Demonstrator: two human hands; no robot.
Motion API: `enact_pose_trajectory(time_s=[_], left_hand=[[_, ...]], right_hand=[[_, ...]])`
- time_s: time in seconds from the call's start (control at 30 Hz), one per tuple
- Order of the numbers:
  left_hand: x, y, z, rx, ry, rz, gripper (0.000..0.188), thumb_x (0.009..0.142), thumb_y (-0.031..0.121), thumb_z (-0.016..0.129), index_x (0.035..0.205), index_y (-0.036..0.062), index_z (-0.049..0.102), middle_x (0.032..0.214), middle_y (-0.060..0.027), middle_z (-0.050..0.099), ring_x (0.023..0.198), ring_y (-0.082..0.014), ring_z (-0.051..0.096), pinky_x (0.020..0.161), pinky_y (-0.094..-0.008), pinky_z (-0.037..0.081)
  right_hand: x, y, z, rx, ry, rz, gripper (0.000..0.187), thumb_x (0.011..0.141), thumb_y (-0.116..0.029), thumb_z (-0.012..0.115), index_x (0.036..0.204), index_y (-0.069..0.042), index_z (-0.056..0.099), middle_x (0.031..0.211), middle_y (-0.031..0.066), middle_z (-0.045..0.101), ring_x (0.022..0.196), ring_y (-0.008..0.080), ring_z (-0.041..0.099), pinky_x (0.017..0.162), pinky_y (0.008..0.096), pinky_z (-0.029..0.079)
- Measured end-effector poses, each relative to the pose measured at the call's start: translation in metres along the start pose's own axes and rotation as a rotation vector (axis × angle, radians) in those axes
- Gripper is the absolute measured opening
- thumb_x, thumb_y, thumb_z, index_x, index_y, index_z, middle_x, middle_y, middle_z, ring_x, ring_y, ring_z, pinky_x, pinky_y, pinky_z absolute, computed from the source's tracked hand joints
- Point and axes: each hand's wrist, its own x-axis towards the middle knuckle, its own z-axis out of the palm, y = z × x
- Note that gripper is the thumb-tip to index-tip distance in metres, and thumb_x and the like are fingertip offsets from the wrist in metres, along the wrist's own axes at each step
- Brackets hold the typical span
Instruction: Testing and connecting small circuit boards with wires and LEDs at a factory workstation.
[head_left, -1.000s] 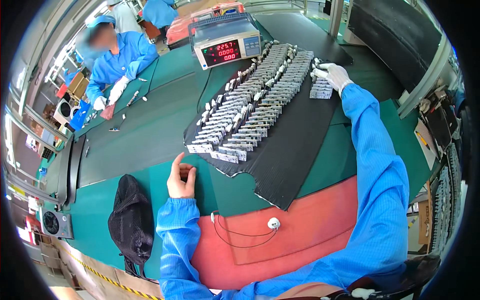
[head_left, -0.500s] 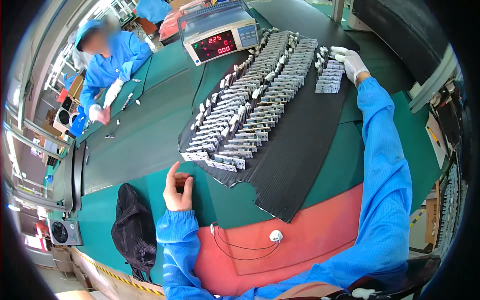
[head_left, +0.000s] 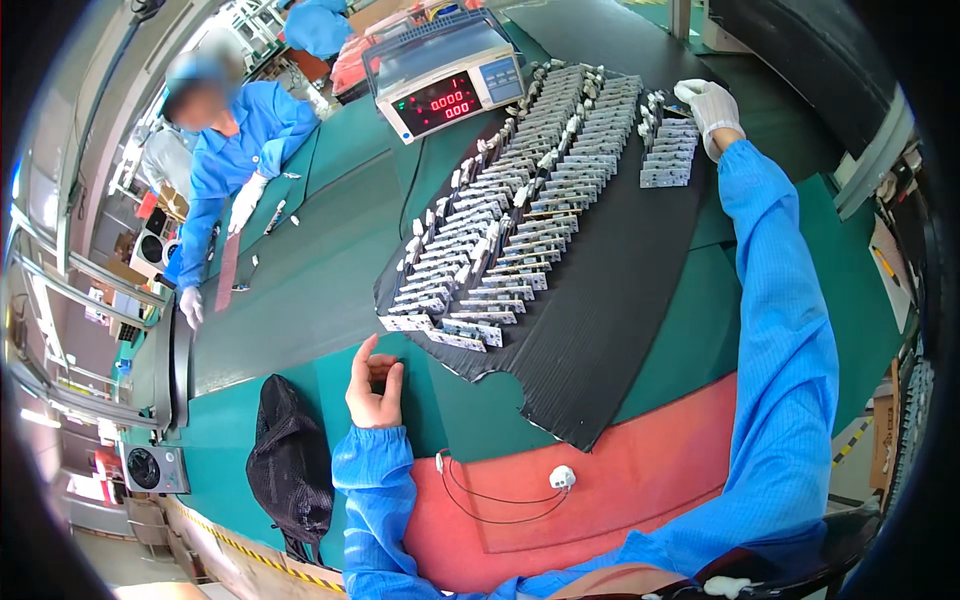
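At short row of white rectangular circuit boards: white-gloved right hand, grip unclear | over green counter: bare left hand, thumb apart from fingers

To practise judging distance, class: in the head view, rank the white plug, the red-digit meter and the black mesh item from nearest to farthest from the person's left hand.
1. Black mesh item: left of the left hand, lower in view.
2. White plug: lower right, on the red mat.
3. Red-digit meter: farthest, ahead near the top.
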Motion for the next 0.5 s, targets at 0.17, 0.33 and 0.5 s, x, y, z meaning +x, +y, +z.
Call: enact_pose_trajectory(time_s=[0.17,0.33,0.5], left_hand=[[0.0,0.002,-0.002,0.013,0.006,-0.004,0.05,0.083,-0.003,0.059,0.13,0.0038,0.045,0.091,-0.0043,0.06,0.08,-0.0105,0.057,0.076,-0.0233,0.046],[-0.001,0.004,-0.002,0.014,0.008,-0.018,0.05,0.083,-0.003,0.059,0.13,0.0036,0.044,0.09,-0.0043,0.06,0.08,-0.0104,0.056,0.076,-0.0232,0.046],[0.0,0.005,0.0,0.006,0.003,-0.022,0.048,0.083,-0.002,0.058,0.13,0.0029,0.045,0.09,-0.0045,0.06,0.08,-0.0104,0.056,0.077,-0.0231,0.045]], right_hand=[[0.013,-0.018,0.004,-0.138,-0.06,-0.102,0.03,0.08,-0.035,0.057,0.101,-0.018,0.07,0.105,0.0103,0.065,0.1,0.0298,0.059,0.086,0.0361,0.046],[0.032,-0.015,0.019,-0.108,-0.129,-0.063,0.028,0.076,-0.023,0.063,0.102,-0.015,0.07,0.105,0.01,0.066,0.095,0.0279,0.062,0.084,0.0353,0.047],[0.035,0.003,0.028,0.569,0.057,0.081,0.027,0.077,-0.012,0.06,0.102,-0.008,0.069,0.106,0.0084,0.066,0.091,0.0185,0.064,0.078,0.0271,0.048]])
